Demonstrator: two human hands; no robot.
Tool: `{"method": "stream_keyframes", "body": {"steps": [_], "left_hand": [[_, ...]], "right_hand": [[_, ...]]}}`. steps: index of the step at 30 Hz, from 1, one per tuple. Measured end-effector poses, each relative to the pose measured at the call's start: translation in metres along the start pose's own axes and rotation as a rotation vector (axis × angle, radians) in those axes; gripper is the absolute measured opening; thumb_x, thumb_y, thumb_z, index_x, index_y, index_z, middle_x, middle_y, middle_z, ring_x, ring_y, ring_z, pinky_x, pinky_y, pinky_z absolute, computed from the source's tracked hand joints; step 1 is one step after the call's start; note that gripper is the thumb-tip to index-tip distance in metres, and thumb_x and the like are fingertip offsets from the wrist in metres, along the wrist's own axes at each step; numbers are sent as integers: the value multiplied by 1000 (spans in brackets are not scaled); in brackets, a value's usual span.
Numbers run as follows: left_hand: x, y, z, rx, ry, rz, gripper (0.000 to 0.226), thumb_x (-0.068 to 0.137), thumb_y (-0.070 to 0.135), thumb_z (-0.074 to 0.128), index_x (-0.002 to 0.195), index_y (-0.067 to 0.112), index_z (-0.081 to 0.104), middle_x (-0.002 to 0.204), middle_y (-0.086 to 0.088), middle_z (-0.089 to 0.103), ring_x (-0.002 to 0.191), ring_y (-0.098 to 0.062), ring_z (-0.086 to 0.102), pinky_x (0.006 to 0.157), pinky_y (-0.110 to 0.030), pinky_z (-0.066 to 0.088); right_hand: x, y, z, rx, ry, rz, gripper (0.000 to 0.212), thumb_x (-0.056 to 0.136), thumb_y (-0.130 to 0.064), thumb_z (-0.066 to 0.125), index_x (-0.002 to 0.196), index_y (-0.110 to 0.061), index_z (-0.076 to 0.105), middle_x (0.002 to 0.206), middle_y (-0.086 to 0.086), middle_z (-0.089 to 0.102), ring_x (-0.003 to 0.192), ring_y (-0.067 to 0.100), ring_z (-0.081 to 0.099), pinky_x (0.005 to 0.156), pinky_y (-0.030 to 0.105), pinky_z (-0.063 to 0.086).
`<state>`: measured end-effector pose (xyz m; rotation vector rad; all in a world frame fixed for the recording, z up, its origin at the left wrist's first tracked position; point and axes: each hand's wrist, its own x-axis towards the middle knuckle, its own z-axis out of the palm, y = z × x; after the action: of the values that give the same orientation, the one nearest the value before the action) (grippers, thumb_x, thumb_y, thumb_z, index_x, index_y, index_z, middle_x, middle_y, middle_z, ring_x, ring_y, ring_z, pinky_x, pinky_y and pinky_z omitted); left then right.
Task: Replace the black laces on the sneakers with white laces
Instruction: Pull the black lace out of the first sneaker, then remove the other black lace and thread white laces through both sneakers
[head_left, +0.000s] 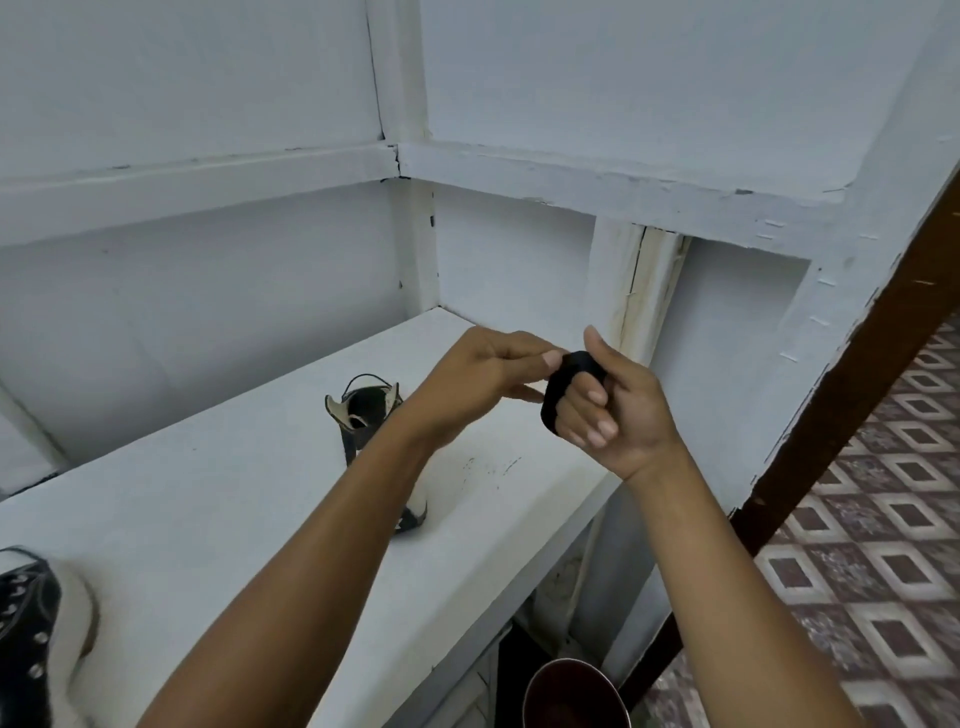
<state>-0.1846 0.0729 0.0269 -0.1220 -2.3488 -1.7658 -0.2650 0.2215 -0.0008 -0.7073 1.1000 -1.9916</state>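
1. Black lace (553, 395): flat, soft, matte; wound as a coil round the curled fingers of the right hand (618, 415); held above the shelf's front edge.
2. Left hand (483, 374): thumb and fingertips pinched on the coil's side.
3. Sneaker (363, 410): stood on the white painted shelf (208, 493), apparently unlaced; second sneaker (26, 623) at lower left, black, metal-eyeleted.
4. Risk, as judged: coil slipped off and tangled, were the pinch slackened; white laces not seen.

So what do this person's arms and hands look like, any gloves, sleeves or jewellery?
The left hand and right hand wear no gloves, and no rings, watch or bracelets are visible. The forearms are uncovered too, with no sleeves showing up to the frame's edge. The fingernails look short and unpainted.
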Motion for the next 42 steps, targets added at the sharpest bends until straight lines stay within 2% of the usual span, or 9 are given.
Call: {"method": "stream_keyframes", "body": {"steps": [4, 13, 19, 22, 26, 29, 33, 38, 42], "left_hand": [[4, -18, 36, -202, 8, -10, 27, 102, 10, 51, 120, 0, 69, 101, -18, 74, 93, -25, 70, 85, -36, 55], [13, -59, 85, -184, -27, -98, 22, 99, 5, 56, 114, -1, 71, 95, -19, 74, 79, -19, 70, 89, -40, 57], [10, -83, 109, -80, -47, -196, 19, 99, 6, 57, 104, 2, 75, 73, 3, 72, 70, -7, 65, 92, -37, 57], [7, -92, 121, 3, -103, -219, 20, 98, 7, 59, 108, 5, 75, 71, 6, 73, 73, -5, 66, 88, -27, 55], [7, -99, 129, 109, -114, -261, 21, 96, 8, 61, 111, 8, 75, 94, -16, 75, 85, -16, 66, 84, -27, 52], [7, -109, 133, 221, -189, -294, 18, 94, 12, 63, 102, 5, 78, 85, -24, 70, 72, -21, 58, 73, -32, 47], [9, -115, 142, 406, -261, -317, 23, 95, 17, 61, 99, 0, 75, 70, -10, 58, 61, -17, 50, 62, -26, 38], [9, -115, 146, 756, -468, -345, 25, 96, 24, 58, 103, 0, 63, 95, -6, 57, 94, -26, 58, 69, -26, 41], [10, -102, 135, 831, -420, -274, 16, 95, 11, 50, 109, 13, 59, 107, -7, 56, 95, -21, 52, 78, -27, 43]], "right_hand": [[-8, 2, -17, 223, 73, -26, 61, 95, -44, 36, 41, -18, 48, 27, -3, 35, 25, 10, 36, 34, 21, 32], [-36, 24, -57, 220, 383, 68, 53, 99, -37, 45, 50, -15, 48, 35, -2, 34, 33, 12, 36, 40, 22, 36], [-75, 39, -88, 68, 288, 154, 22, 75, -29, 77, 72, -7, 73, 58, 3, 58, 62, 16, 62, 72, 26, 56], [-96, 44, -104, 59, 239, 227, 39, 64, -22, 87, 91, 0, 70, 75, 8, 66, 79, 19, 67, 84, 28, 57], [-115, 53, -117, -188, 489, 329, 26, 82, -5, 68, 108, -1, 66, 98, 13, 70, 98, 24, 65, 93, 33, 51], [-129, 57, -122, -274, 582, 391, 17, 85, -1, 68, 102, -3, 65, 88, 13, 70, 81, 20, 68, 74, 25, 57], [-134, 64, -123, -480, 742, 413, 15, 84, -3, 72, 96, -6, 64, 96, 16, 70, 85, 22, 70, 80, 32, 58], [-132, 66, -121, -983, 708, 671, 54, 86, -25, 73, 133, -9, 53, 127, 7, 53, 121, 25, 51, 104, 41, 44], [-128, 60, -111, -1019, 736, 576, 24, 88, -20, 69, 109, -12, 64, 108, 5, 62, 107, 26, 60, 92, 41, 52]]}}
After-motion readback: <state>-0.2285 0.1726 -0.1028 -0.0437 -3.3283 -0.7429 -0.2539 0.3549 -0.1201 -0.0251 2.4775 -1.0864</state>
